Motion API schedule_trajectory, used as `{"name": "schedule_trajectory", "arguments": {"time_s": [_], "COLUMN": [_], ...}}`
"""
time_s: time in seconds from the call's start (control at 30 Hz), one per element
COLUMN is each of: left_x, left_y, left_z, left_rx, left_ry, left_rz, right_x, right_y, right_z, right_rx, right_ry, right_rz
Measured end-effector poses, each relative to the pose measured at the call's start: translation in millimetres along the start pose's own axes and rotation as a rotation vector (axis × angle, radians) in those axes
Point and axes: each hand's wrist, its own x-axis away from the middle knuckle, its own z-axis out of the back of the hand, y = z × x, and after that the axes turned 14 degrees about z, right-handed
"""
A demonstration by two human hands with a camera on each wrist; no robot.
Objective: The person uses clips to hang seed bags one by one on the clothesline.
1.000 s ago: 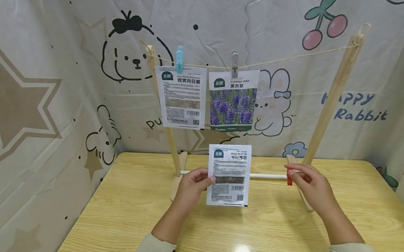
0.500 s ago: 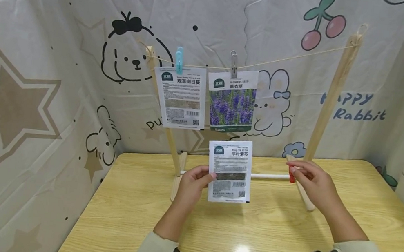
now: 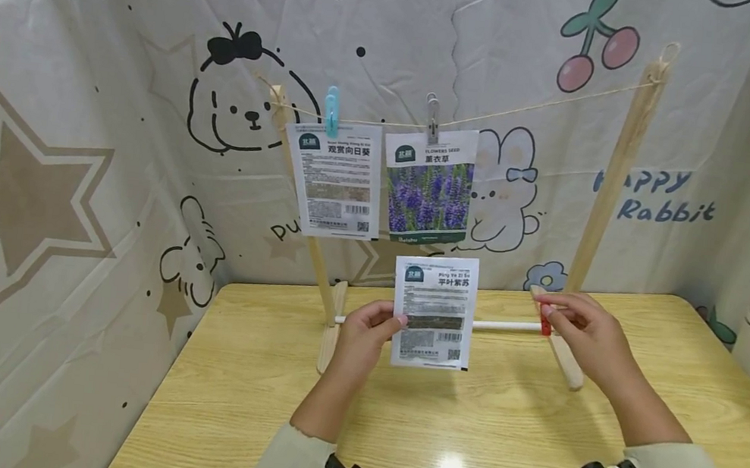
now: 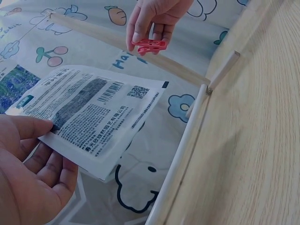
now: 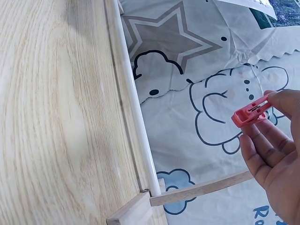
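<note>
My left hand (image 3: pixel 365 337) pinches a white seed packet (image 3: pixel 436 301) by its left edge, thumb on the printed face. The packet is upright above the table, printed text and barcode toward me. A red clothespin (image 5: pixel 252 112) is pinched between thumb and fingers of my right hand (image 3: pixel 589 340), off to the right of the packet. Above, a string (image 3: pixel 539 105) carries two more packets: a text-side seed packet (image 3: pixel 339 184) under a blue clothespin (image 3: pixel 332 111), and a purple-flower seed packet (image 3: pixel 429 194) under a grey clothespin (image 3: pixel 433 118).
Two wooden posts hold the string: a left post (image 3: pixel 319 274) and a taller right post (image 3: pixel 617 176). A white rod (image 3: pixel 506 325) joins their feet low over the wooden table (image 3: pixel 225 416). Behind hangs a printed cloth (image 3: pixel 165 6).
The left hand has raised the packet slightly and shifted it a little right. My right hand, still pinching the red clothespin, has moved slightly up and right.
</note>
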Motion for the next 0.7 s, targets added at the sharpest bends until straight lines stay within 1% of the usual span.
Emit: {"name": "schedule_trajectory", "arguments": {"time_s": [0.43, 0.7], "left_x": [0.6, -0.8], "left_y": [6.6, 10.6], "left_z": [-1.1, -1.4], "left_rx": [-0.008, 0.007], "left_ry": [0.0, -0.01], "left_rz": [0.001, -0.017], "right_x": [-0.1, -1.1], "right_y": [-3.2, -4.6], "right_z": [7.6, 7.7], "right_rx": [0.027, 0.025], "right_ry": [0.007, 0.019], "right_rz": [0.035, 0.063]}}
